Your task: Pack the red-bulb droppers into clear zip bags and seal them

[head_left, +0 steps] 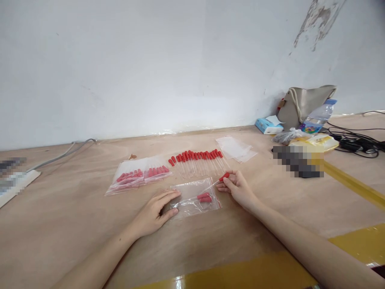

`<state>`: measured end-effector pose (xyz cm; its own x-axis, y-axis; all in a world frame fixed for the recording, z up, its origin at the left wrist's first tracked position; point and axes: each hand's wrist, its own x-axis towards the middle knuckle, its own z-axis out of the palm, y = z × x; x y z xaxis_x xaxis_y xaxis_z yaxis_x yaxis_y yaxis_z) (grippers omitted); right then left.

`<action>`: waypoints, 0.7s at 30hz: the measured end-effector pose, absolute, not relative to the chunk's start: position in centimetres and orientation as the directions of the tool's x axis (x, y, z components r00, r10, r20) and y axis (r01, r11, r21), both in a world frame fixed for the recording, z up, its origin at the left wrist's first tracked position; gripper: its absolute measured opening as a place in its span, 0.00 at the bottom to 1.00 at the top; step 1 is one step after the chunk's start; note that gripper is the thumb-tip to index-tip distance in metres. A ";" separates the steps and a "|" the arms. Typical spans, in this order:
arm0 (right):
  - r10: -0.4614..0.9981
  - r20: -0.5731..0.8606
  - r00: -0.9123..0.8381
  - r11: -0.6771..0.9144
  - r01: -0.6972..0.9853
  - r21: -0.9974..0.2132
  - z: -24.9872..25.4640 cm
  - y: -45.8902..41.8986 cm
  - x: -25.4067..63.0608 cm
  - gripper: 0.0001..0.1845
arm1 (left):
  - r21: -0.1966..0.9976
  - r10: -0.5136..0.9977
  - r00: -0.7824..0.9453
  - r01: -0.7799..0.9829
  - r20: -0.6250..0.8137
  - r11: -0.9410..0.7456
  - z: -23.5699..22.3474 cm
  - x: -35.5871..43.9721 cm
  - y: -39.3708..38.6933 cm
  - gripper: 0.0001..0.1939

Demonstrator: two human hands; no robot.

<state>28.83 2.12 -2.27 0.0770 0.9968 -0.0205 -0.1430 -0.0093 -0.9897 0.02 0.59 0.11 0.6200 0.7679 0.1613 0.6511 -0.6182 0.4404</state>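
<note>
My left hand (156, 212) lies flat with fingers stretched out on the left end of a clear zip bag (192, 204), which has red-capped droppers (204, 197) inside. My right hand (237, 188) pinches a red-capped dropper (224, 176) at the bag's right opening. A row of several loose red-capped droppers (197, 157) lies just beyond the bag. Filled bags of droppers (138, 176) sit to the left of the row.
Empty clear bags (236, 148) lie beyond my right hand. At the back right stand a tissue pack (267, 125), a beige pouch (303, 105), a plastic bottle (317, 117) and black cables (357, 142). Yellow tape (351, 182) crosses the wooden table. A grey cable (63, 153) runs at left.
</note>
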 end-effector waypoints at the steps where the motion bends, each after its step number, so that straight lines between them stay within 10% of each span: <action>1: 0.999 -0.023 0.026 -0.020 -0.104 -0.994 -2.3 2.0 28.9 0.23 | 0.437 0.773 0.615 0.658 0.158 -0.613 0.1 0.0 0.6 0.21; 12: 0.973 0.109 -0.201 0.189 0.440 -0.878 -2.1 2.3 29.0 0.13 | 0.425 0.775 0.615 0.669 0.143 -0.609 -0.2 -0.2 0.6 0.22; 21: 0.928 0.220 -0.301 0.352 0.514 -0.783 -1.1 3.1 29.7 0.10 | 0.416 0.743 0.646 0.635 0.176 -0.651 0.0 -0.1 0.6 0.21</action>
<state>29.73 3.13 -1.09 -0.3009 0.9280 0.2195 0.5135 0.3517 -0.7827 -0.10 0.64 -0.02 0.6460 0.7427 0.1763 0.6349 -0.6510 0.4161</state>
